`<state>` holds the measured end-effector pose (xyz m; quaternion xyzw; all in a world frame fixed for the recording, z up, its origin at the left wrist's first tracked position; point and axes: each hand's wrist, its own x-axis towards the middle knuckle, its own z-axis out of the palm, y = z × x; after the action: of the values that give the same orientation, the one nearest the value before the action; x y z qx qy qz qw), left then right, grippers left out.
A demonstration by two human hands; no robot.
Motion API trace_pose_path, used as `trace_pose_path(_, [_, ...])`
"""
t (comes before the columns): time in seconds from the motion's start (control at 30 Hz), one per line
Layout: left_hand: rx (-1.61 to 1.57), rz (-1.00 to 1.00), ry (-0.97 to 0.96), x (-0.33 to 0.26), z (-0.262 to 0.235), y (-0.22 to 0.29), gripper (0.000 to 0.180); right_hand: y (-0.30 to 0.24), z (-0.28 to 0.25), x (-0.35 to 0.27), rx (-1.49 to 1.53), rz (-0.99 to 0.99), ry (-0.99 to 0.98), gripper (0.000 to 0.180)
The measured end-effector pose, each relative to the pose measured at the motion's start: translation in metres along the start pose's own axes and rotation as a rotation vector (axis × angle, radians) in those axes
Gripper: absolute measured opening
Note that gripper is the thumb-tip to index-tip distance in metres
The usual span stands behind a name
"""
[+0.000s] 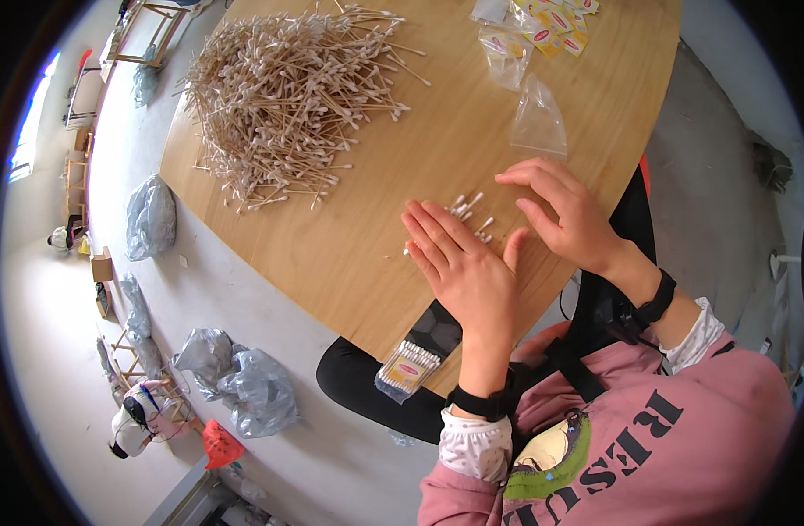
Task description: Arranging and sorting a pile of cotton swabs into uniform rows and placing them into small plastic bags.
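Note:
My left hand (472, 267) lies flat, palm down, with its fingers stretched out over a few loose cotton swabs (478, 198) on the wooden table. It partly hides them, so I cannot tell whether it touches them. Just to the right, my right hand (566, 215) is raised with its fingers curved and the thumb apart, and nothing shows between them. Beyond both hands, at the far left of the tabletop, spreads a large heap of cotton swabs (288, 110). By the near table edge is a clear packet of cotton swabs (407, 366) with a yellow label.
Clear plastic bags (539, 123) and several yellow cards (559, 24) lie at the table's far right. A dark patterned flat thing (435, 328) sits beside the packet. Grey plastic sacks (260, 394) stand on the floor, and another person (139, 419) is at the lower left.

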<state>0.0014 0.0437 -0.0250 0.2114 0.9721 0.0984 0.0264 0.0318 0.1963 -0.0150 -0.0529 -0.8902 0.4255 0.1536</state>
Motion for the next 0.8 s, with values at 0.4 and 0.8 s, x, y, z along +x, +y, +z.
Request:
trace_pose_path(0.4, [-0.115, 0.008, -0.085, -0.028, -0.017, -0.008, 0.110, 0.004, 0.007, -0.006, 0.058, 0.006, 0.020, 0.033])
trace_pose_path(0.8, [0.009, 0.079, -0.188, -0.059, -0.010, 0.002, 0.120, 0.003, 0.010, -0.007, 0.037, -0.011, 0.048, 0.031])
